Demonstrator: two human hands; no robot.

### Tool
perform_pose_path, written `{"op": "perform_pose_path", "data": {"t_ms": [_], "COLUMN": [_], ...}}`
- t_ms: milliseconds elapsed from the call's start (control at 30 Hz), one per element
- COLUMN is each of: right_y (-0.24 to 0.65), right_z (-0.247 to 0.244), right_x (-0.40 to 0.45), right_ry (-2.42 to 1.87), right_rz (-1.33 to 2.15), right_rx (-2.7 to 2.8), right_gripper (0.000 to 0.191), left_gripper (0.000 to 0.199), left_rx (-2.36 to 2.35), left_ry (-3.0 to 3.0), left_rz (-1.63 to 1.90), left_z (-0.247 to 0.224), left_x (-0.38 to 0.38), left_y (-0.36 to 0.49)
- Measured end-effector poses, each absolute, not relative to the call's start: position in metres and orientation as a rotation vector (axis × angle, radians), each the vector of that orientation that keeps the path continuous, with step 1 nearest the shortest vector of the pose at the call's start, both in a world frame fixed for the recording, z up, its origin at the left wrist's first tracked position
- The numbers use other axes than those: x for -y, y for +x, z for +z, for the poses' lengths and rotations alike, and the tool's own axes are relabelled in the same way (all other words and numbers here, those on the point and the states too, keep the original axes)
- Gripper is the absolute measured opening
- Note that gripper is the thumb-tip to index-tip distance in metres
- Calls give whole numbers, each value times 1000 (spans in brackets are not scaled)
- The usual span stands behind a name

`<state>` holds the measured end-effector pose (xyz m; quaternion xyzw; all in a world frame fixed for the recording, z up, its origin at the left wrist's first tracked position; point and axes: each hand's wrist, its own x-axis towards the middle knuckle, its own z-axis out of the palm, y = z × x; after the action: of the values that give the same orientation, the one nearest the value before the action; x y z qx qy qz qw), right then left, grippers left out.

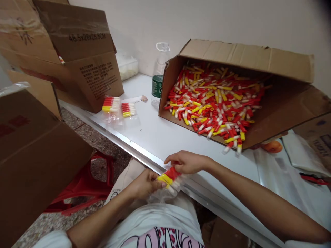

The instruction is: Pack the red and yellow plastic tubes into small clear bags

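Over my lap, at the table's front edge, is a clear plastic bag of small tubes (169, 179) in red, yellow and white, lying side by side. My left hand (146, 184) pinches the bag's left side, thumb on top by the yellow tubes. At the upper right end my right hand (187, 162) grips the bag near the red tubes, its fingers curled and partly hidden. Beyond my hands, a tipped cardboard box (289, 117) holds a heap of loose red, yellow and white tubes (214, 100), some spilling over its lower edge.
Two filled bags, one larger (111, 104) and one smaller (128, 109), lie on the white table (152, 137). A plastic bottle (157, 86) stands behind. Cardboard boxes (85, 51) crowd the left, above a red stool (85, 189). An orange fruit (274, 146) and clear plastic bags (274, 175) lie right.
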<state>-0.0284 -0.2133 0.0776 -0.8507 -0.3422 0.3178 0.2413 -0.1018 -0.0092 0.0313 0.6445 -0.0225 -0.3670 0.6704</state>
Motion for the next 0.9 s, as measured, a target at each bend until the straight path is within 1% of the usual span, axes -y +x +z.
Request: {"op": "perform_pose_path", "data": {"t_ms": [67,133,233,267,333,400,467,533,600,667,733,767,833,900], "right_y": [-27,-28,-34,-36,-38,-37,-35,-34,-37,-40,-41,-40,-35,-30], "right_z": [83,85,84,83,84,88,92,94,92,88,86,87,90,94], "right_x": [215,214,206,203,199,199,200,199,196,192,190,190,194,199], "right_ry": [-2235,-2196,-2377,-2463,-2531,-2454,-2359,-2331,-2407,-2548,-2617,-2597,-2500,-2403], "right_rz": [1005,1067,935,849,751,840,957,1024,971,807,672,695,875,1111], "right_rx": [913,929,988,1017,1054,1051,1059,1081,1119,1198,1233,1199,1059,911], "right_gripper": [46,37,25,25,33,41,39,32,27,21,24,30,42,43], "left_gripper": [32,31,31,32,35,36,37,38,40,41,42,42,37,33], "left_rx": [58,60,72,76,85,89,108,140,160,155,136,127,121,125], "left_ry": [1442,1442,1436,1429,1422,1432,1447,1461,1476,1488,1488,1480,1453,1424], "left_rz": [-820,-823,-835,-836,-839,-847,-866,-885,-895,-888,-870,-865,-865,-867], "left_z": [30,30,31,32,32,30,28,24,22,21,22,23,24,25], "left_x": [9,9,11,11,12,11,11,11,12,14,15,16,17,18], "left_y": [-102,-102,-101,-100,-98,-97,-97,-97,-98,-98,-97,-96,-96,-96]}}
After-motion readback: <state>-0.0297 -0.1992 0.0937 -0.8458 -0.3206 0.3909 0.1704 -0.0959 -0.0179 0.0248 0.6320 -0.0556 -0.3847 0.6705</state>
